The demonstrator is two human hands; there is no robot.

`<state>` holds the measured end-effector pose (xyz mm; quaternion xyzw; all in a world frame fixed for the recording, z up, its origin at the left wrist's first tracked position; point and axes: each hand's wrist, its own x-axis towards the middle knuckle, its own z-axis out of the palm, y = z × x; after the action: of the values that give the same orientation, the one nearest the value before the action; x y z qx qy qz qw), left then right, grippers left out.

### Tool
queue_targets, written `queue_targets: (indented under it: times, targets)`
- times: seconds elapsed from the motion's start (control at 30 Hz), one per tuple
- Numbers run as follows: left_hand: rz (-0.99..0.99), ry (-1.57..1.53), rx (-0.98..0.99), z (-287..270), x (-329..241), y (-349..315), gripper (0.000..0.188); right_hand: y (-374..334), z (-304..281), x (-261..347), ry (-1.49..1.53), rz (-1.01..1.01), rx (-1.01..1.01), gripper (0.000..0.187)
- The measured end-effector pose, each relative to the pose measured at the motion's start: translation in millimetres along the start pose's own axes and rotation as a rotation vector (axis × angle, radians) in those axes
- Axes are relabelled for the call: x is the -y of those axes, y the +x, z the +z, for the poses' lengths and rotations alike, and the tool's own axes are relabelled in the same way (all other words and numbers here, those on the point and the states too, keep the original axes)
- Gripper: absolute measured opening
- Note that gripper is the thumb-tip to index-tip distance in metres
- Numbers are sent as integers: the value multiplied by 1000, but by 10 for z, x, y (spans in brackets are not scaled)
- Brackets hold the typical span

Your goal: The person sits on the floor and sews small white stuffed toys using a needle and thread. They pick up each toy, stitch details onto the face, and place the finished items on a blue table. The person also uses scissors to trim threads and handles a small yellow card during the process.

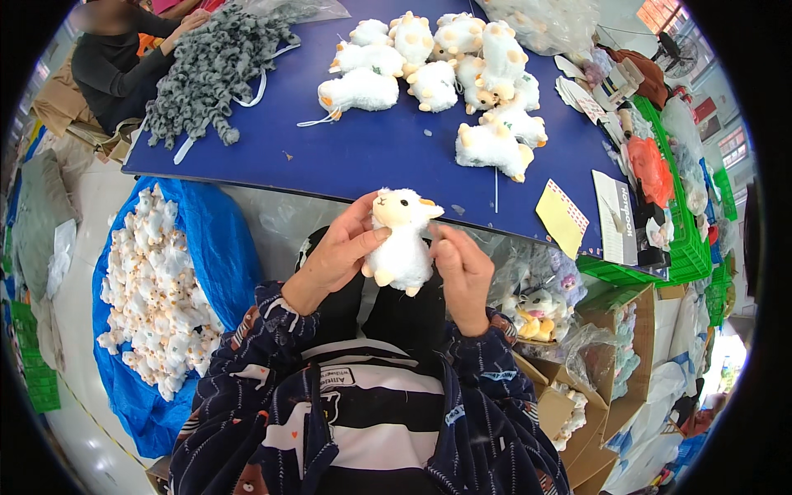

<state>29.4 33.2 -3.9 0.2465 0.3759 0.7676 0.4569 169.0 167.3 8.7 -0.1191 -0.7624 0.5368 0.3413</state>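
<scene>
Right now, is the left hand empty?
No, the left hand holds a white plush toy near the edge of the blue table.

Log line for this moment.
left hand: holds white plush toy | right hand: beside it, contact unclear | blue table: more plush toys

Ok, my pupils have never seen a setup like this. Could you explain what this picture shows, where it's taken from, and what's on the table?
There is no robot here, just a person working with bare hands. The picture comes from a wide fisheye camera on that person's head, looking down, so straight edges bend near the rim. The left hand holds a plush toy; the right hand is close to its other side, though whether it touches is hard to tell. On the blue table lie more white toys, a grey fluffy heap and a yellow card. Another person sits at the upper left.
</scene>
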Motion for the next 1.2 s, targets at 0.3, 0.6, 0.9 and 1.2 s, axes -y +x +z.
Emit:
queue_targets:
  times: [0.3, 0.6, 0.9, 1.2]
  targets:
    - [51, 183, 36, 39, 37, -1, 58, 66, 99, 90, -190, -152, -76, 28]
    - [70, 273, -69, 115, 95, -21, 49, 82, 158, 47, 101, 179, -21, 12]
    - [-7, 54, -76, 114, 82, -20, 44, 8, -44, -58, 989, 480, 72, 10]
    - [196, 226, -194, 175, 102, 33, 52, -115, 130, -7, -301, -201, 53, 51]
